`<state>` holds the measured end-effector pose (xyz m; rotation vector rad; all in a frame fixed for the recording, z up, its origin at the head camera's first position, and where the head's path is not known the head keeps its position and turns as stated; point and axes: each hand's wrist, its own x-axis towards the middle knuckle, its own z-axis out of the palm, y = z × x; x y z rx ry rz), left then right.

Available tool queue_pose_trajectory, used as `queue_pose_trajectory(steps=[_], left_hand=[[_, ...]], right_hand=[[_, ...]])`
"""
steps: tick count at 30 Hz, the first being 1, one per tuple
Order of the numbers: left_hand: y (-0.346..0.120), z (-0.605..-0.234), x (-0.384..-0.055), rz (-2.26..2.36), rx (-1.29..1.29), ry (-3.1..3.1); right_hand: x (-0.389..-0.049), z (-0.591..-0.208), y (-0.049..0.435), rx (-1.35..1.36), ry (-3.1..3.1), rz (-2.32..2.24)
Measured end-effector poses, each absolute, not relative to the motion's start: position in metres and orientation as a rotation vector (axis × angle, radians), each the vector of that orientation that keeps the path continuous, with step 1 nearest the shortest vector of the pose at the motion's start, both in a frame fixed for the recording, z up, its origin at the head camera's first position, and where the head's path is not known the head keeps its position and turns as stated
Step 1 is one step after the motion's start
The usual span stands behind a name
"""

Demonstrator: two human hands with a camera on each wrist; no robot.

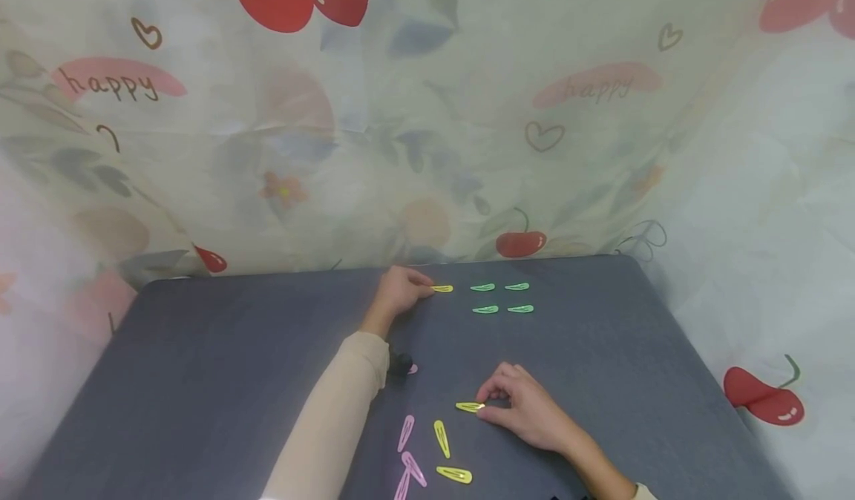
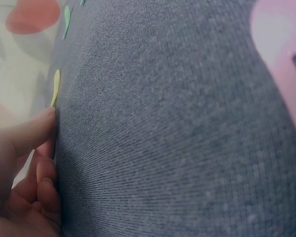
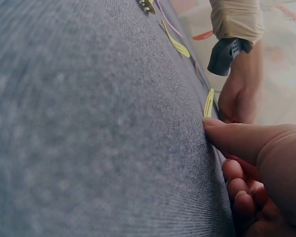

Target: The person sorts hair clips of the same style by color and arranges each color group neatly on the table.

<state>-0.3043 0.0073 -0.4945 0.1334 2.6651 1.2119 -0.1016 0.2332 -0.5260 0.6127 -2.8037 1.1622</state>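
At the far edge of the dark table, my left hand (image 1: 399,291) pinches the end of a yellow hair clip (image 1: 443,288), which lies left of several green hair clips (image 1: 483,288) set in two rows. The left wrist view shows the thumb and fingertips at the near end of that yellow clip (image 2: 56,88). Nearer to me, my right hand (image 1: 524,405) pinches the wide end of another yellow hair clip (image 1: 469,406) between thumb and forefinger, close over the cloth. Two more yellow clips (image 1: 441,438) lie left of and below that hand.
Several pink hair clips (image 1: 406,433) lie near the left forearm, one partly hidden by the dark wrist camera (image 1: 400,365). The dark grey table (image 1: 200,381) ends at a printed curtain (image 1: 374,188) behind and on both sides.
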Motion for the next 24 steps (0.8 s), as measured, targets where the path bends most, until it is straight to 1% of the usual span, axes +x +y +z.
queue_pose_trajectory(steps=[14,20,24], left_hand=[[0.008,-0.497,-0.303,1.216,0.134,2.686],[0.008,-0.495,-0.302,1.222,0.131,2.678],[0.007,-0.496,-0.303,1.22,0.141,2.678]], right_hand=[[-0.102,-0.516,0.233,0.521,-2.951,1.192],[-0.115,-0.501,0.235,0.468,-3.016,1.322],[-0.128,-0.495,0.234,0.43,-3.012,1.284]])
